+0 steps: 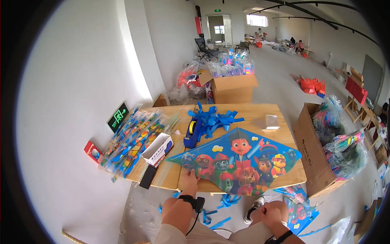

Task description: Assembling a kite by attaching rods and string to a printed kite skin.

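A blue diamond-shaped kite [239,164] printed with cartoon figures lies spread on the wooden table, its lower part reaching past the near edge. At its lower left edge, my left hand [189,179] rests with bent fingers closed on the kite's border; part of the fingertips is hidden. My right hand [271,213] is curled closed above my right leg, off the table, and its inside is hidden. Beside my left hand are a black phone [148,177] and a small open box [159,149]. A blue tape dispenser [191,134] with yellow tape stands behind the kite.
Blue ribbon strips [211,120] are heaped at the table's far side. Packed kites [132,140] in clear sleeves cover its left. A clear plastic box [271,122] sits far right. Filled cartons stand behind [232,90] and right [315,156]. Another kite [300,213] lies on the floor.
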`<action>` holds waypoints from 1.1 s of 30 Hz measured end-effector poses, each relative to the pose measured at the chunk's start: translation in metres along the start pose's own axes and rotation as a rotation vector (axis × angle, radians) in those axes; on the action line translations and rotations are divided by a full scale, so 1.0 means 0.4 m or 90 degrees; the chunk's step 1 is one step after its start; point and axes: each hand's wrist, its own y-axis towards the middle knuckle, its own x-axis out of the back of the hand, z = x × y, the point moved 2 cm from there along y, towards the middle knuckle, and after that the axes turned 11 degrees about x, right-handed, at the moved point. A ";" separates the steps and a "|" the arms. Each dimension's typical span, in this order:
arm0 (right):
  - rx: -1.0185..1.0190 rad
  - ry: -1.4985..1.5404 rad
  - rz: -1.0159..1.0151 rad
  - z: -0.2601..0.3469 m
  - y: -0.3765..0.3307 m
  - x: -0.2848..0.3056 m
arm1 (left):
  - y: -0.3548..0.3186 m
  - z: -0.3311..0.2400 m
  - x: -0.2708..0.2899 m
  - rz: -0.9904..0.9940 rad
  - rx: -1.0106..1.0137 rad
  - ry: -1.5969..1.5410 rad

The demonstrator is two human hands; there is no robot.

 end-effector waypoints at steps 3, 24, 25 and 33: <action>0.006 0.003 0.000 0.029 0.006 -0.002 | 0.022 -0.015 0.078 0.032 -0.018 -0.020; -0.010 -0.063 0.048 0.059 0.017 0.026 | -0.050 -0.050 0.244 0.106 0.164 0.077; -0.006 -0.071 0.051 0.047 0.020 0.053 | -0.057 -0.033 0.235 0.108 0.156 0.062; -0.011 -0.052 0.053 0.014 0.021 0.090 | -0.118 -0.045 0.176 0.103 0.149 0.020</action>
